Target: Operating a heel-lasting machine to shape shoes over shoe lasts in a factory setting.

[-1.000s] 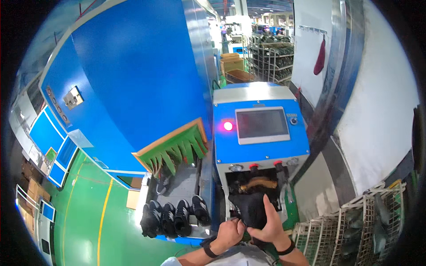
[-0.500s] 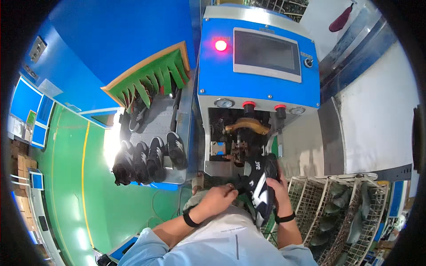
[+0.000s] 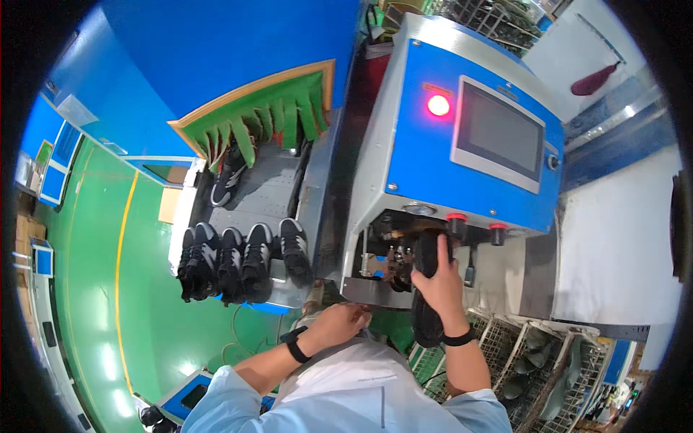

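Observation:
A black shoe (image 3: 427, 326) stands on end at the opening of a blue and white machine (image 3: 404, 137), its dark sole turned up. My right hand (image 3: 442, 287) grips it from the right, one finger stretched along the sole and the thumb at its left side. The upper part of the shoe reaches in beside the metal clamp parts (image 3: 399, 263). My left hand (image 3: 341, 323) is closed in front of my apron, away from the shoe. Its fingers curl inward and hide whatever may be in them.
Several black and white sneakers (image 3: 257, 252) line the front of a conveyor (image 3: 253, 191) on the left. Another shoe (image 3: 225, 184) lies by the green strip curtain (image 3: 249, 130). A red lamp (image 3: 438, 105) glows beside the machine's screen (image 3: 499, 133). Wire racks (image 3: 516, 339) stand at lower right.
The shoe has gone up into the machine opening and turned so its sole shows. My left hand has come away from it. The view has shifted, moving the machine rightward.

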### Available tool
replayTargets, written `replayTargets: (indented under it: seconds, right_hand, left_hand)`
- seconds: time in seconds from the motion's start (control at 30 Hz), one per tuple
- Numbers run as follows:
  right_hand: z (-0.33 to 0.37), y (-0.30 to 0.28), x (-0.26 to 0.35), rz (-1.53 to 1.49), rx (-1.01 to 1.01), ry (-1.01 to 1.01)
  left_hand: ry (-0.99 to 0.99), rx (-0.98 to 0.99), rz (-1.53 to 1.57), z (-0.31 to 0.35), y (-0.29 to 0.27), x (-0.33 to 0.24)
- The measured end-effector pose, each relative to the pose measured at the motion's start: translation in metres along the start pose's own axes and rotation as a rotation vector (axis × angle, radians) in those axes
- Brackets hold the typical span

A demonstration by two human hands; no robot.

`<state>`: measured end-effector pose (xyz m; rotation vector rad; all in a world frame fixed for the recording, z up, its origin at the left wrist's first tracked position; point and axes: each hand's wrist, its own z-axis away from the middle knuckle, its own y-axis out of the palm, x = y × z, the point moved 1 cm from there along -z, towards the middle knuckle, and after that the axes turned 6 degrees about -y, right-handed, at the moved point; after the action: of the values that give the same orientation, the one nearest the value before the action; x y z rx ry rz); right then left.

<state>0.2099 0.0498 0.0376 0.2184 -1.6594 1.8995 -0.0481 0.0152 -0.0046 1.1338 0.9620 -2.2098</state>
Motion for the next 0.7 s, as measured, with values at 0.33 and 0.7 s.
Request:
replayTargets:
  seconds: [0.33, 0.7]
  right_hand:
    - [-0.003, -0.011, 0.008, -0.246, 0.056, 0.099]
    - [0.096, 0.049, -0.095, -1.739, 0.061, 0.292]
  left_hand:
    - [0.03, -0.015, -0.011, -0.035, 0.007, 0.026]
    - [-0.268, 0.203, 0.701, -0.034, 0.032, -0.043]
